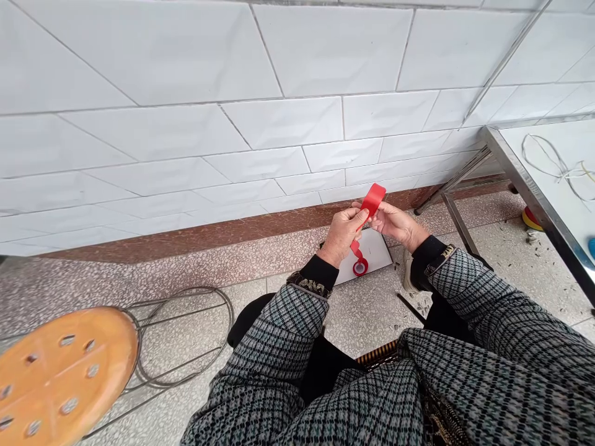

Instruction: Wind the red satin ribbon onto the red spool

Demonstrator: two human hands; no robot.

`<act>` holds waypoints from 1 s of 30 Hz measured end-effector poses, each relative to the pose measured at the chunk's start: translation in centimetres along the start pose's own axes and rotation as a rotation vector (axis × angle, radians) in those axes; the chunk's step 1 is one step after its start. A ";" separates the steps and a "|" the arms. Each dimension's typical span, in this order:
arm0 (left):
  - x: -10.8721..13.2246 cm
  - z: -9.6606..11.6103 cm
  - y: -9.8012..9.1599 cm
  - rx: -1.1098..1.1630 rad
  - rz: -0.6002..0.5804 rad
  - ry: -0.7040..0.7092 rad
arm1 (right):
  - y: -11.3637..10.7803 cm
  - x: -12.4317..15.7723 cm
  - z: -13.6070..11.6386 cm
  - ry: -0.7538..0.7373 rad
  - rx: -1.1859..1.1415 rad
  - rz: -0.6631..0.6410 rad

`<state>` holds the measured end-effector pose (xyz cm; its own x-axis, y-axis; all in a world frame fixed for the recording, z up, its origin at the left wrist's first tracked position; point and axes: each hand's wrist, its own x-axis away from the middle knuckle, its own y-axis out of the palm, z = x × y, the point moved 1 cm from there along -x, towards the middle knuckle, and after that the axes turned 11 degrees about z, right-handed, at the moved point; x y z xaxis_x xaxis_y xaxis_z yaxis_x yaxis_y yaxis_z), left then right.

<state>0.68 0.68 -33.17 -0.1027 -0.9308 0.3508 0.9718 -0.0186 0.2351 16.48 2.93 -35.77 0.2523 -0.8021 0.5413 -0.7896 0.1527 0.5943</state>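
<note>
A wide red ribbon (pixel 373 198) stands folded in a loop between my two hands. My left hand (pixel 344 234) pinches its lower end, thumb on top. The fingertips of my right hand (pixel 396 224) close on the loop from the other side, partly hidden behind it. From below my left hand a twisted length of the ribbon runs down to a red ribbon roll (pixel 361 267) with a pale core. That roll appears over a white board (pixel 379 257) with a dark edge; whether it rests there or hangs, I cannot tell.
An orange stool (pixel 60 378) with holes and metal wire legs (pixel 186 337) is on the left. On the right, a metal-framed table (pixel 534 179) carries loose white wire (pixel 553 167). A tiled wall (pixel 283 124) rises ahead. Dark scraps litter the speckled floor (pixel 515 254).
</note>
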 end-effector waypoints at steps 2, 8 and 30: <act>0.0 -0.1 0.1 0.002 0.029 -0.010 | 0.0 -0.1 0.1 0.006 -0.019 -0.007; 0.1 -0.3 0.6 -0.009 0.192 0.099 | 0.0 -0.4 0.2 0.024 -0.090 0.009; -0.1 0.6 -1.5 0.006 -0.154 -0.036 | -0.5 1.5 -3.5 -0.614 0.648 -0.035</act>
<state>-0.94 1.08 -33.01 -0.2584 -0.9032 0.3426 0.9425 -0.1580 0.2945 19.16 3.68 -33.22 0.0846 -0.9964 0.0045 -0.9951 -0.0843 0.0512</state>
